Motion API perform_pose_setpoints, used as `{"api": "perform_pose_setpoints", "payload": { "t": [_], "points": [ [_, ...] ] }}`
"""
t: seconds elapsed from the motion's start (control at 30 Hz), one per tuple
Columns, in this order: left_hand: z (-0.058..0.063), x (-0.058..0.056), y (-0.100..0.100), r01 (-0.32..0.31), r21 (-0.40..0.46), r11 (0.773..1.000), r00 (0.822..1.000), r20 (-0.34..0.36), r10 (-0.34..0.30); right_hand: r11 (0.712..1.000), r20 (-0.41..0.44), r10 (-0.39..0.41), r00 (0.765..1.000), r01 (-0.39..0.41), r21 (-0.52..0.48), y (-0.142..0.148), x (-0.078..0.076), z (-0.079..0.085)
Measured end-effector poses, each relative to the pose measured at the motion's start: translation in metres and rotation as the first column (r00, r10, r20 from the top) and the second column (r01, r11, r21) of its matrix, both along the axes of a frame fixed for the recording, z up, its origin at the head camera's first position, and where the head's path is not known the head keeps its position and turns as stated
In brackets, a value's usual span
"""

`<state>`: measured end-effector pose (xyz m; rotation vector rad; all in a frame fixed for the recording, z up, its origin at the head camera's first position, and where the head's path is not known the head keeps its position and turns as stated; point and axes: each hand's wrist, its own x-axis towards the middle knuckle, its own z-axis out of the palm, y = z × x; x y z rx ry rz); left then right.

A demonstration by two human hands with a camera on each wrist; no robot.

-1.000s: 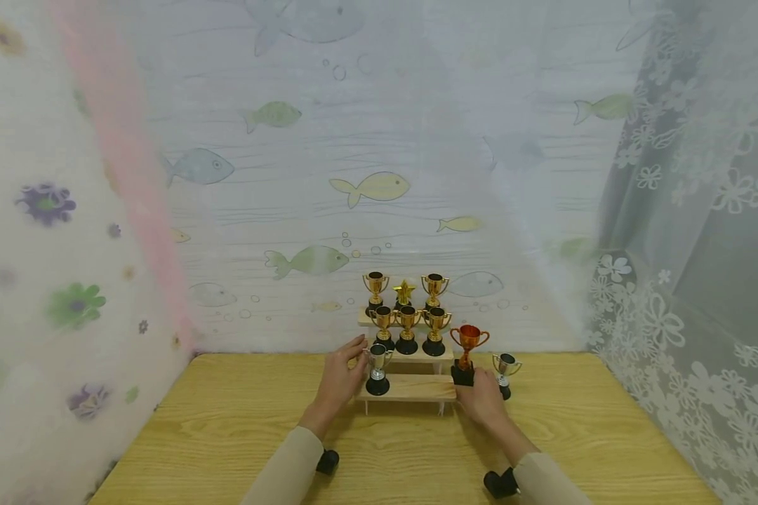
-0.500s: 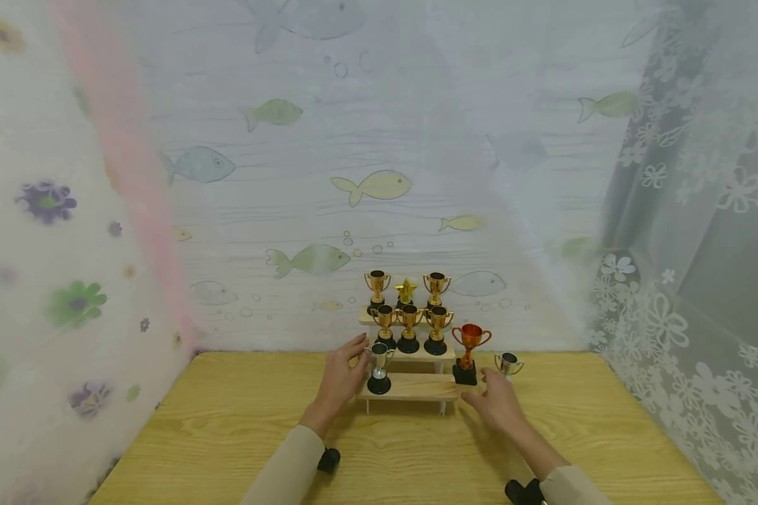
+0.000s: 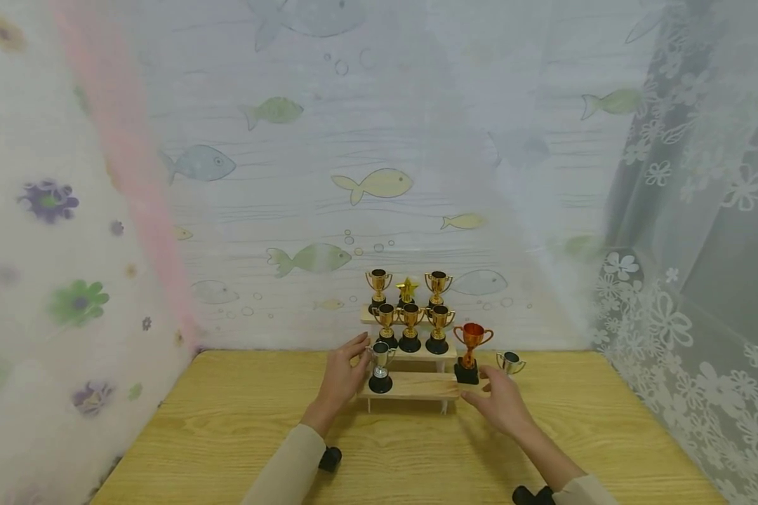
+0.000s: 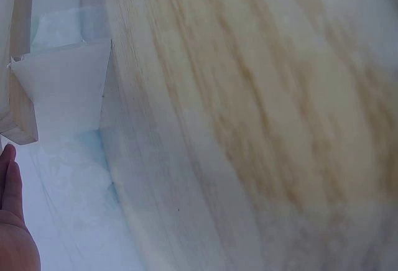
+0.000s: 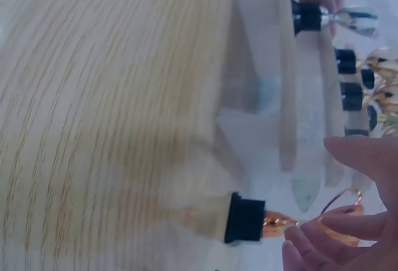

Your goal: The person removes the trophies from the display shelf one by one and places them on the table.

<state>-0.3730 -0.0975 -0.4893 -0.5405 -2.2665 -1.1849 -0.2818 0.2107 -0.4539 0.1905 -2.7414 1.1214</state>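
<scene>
A three-step wooden stand [image 3: 420,385] holds small trophies on the table. My left hand [image 3: 342,372] is at its left end, fingers straight; in the left wrist view the fingertips are close by a board's edge [image 4: 22,122]. My right hand [image 3: 504,403] is off the stand's right end with thumb and fingers spread. Just left of its fingertips stands an orange trophy cup [image 3: 471,338] on a square black base [image 5: 245,219]. A silver trophy cup [image 3: 381,363] occupies the lowest step's left part. Another silver trophy cup [image 3: 510,362] is behind the right hand, its base hidden.
Gold trophy cups [image 3: 410,325] line the middle step. On the top step, a gold star trophy [image 3: 407,289] stands between two gold cups. The wooden table [image 3: 240,414] extends around the stand, and a fish-patterned curtain [image 3: 366,126] hangs behind.
My right hand has drawn away to the right from the stand's end and the orange trophy's base, its fingers spreading. The left hand stays at the stand's left end.
</scene>
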Motion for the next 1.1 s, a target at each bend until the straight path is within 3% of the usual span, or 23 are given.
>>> {"api": "perform_pose_setpoints", "payload": {
  "t": [0.7,1.1],
  "points": [
    [0.002,-0.001,-0.001,0.009,-0.008,1.000,1.000,-0.002,-0.009,0.987,-0.023,0.103,0.994,-0.105,-0.124,-0.031,0.008,0.015],
    [0.000,-0.001,-0.001,0.004,-0.016,1.000,1.000,0.021,-0.003,0.970,-0.069,0.135,0.988,-0.146,-0.194,-0.058,0.005,0.012]
  ]
}}
